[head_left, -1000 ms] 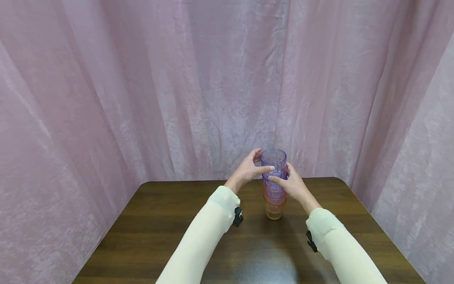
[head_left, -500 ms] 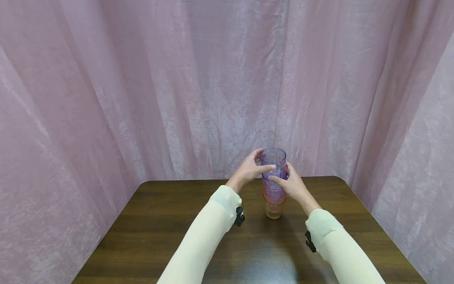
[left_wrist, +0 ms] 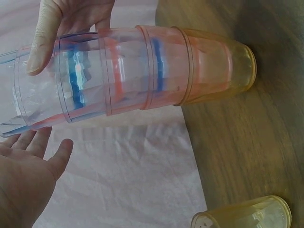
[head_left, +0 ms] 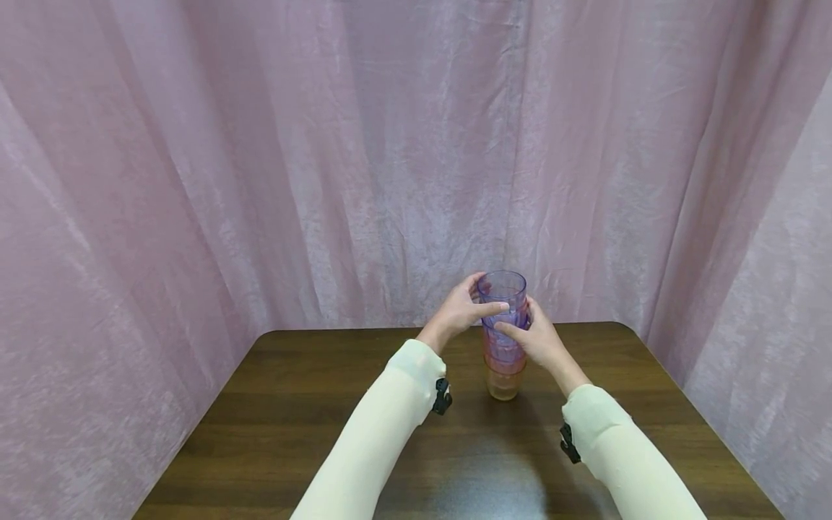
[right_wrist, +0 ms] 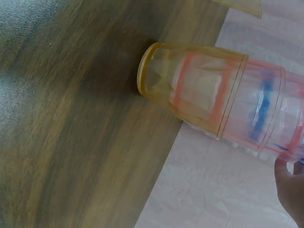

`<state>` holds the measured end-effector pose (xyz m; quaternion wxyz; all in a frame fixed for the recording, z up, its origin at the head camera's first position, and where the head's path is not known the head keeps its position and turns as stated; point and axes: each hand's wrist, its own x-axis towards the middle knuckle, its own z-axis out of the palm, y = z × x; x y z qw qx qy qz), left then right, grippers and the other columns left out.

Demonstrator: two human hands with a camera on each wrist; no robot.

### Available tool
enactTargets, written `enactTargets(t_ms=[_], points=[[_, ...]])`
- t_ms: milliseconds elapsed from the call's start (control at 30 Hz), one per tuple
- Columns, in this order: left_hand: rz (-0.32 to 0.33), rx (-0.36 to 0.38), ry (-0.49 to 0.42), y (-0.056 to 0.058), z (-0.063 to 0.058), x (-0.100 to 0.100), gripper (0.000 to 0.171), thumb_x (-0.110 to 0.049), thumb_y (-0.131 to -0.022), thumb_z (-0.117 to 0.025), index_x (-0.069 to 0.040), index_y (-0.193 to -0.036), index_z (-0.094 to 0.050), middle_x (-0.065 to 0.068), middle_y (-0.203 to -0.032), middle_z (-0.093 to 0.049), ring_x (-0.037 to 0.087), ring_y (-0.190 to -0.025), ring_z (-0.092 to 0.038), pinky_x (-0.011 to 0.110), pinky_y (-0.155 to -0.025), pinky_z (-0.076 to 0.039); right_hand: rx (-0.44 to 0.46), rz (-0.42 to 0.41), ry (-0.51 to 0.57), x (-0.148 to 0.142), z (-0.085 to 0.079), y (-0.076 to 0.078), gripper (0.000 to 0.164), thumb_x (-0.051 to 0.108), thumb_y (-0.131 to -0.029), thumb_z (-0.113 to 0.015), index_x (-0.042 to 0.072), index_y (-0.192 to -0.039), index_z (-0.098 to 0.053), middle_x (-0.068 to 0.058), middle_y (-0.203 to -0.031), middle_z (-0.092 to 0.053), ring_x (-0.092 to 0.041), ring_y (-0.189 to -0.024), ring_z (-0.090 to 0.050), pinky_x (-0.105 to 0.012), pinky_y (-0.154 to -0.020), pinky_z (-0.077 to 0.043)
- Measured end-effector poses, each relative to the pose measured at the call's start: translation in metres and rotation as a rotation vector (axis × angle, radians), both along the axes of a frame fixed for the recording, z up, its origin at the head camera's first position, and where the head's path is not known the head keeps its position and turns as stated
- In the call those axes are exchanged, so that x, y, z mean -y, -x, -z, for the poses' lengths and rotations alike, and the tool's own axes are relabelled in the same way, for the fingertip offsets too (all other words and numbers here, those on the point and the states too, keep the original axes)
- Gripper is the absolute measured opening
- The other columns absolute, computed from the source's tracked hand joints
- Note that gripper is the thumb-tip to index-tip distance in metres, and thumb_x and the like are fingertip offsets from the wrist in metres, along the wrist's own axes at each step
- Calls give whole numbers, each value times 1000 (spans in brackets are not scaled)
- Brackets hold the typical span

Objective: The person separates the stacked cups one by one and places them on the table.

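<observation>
A tall stack of nested clear plastic cups stands upright on the wooden table (head_left: 312, 404). Its topmost cup is purple (head_left: 503, 290); pink and purple cups sit below it, with a yellow cup (head_left: 503, 390) at the bottom. My left hand (head_left: 453, 312) grips the top purple cup, thumb across its front and fingers behind. Just lower, my right hand (head_left: 538, 337) holds the stack from the right, its thumb over the front near the second rim. In the left wrist view the right thumb (left_wrist: 42, 42) lies on the clear wall.
A separate yellow cup (left_wrist: 249, 213) is on the table left of the stack, hidden behind the left hand and arm in the head view. A pink curtain (head_left: 416, 144) hangs just behind the table's back edge.
My left hand and its thumb have shifted very slightly right over the top cup. The right hand and the stack stay almost where they were.
</observation>
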<state>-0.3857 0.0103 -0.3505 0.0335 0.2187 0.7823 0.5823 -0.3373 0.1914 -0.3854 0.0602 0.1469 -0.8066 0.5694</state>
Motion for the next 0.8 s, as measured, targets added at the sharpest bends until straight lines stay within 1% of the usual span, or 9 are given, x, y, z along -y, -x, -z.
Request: enactTargets(t_ms=[133,267,600,800], points=[[-8,2,0,0,1,0,87,-27,-83,-82,-9,-153,-34,11,-147,-48,27,-137,-44,40,-111,-37,-2,16,-6,-5,16,14,87,32,-92,-73,6,-157,-19,-25,-148,-41,-46,-131,-44,-59,-108,-35],[-11,-8,-4,0,2,0,86,-28,-83,-82,-9,-152,-36,10,-146,-50,26,-135,-46,40,-109,-39,-16,30,-18,-6,23,19,88,36,-91,-73,8,-157,-20,-23,-148,-42,-44,-131,-45,-59,-107,-36],[-43,-45,-7,-2,6,0,82,-33,-82,-83,-11,-150,-41,6,-140,-56,21,-127,-54,35,-103,-45,-30,41,-29,-5,23,19,89,38,-91,-73,9,-157,-21,-23,-149,-41,-45,-132,-44,-60,-108,-35],[-57,-40,-17,-4,7,0,83,-34,-81,-84,-11,-149,-42,5,-140,-56,21,-127,-54,35,-103,-45,-27,40,-25,-5,23,18,88,36,-91,-73,8,-156,-21,-23,-149,-41,-44,-132,-44,-60,-107,-35]])
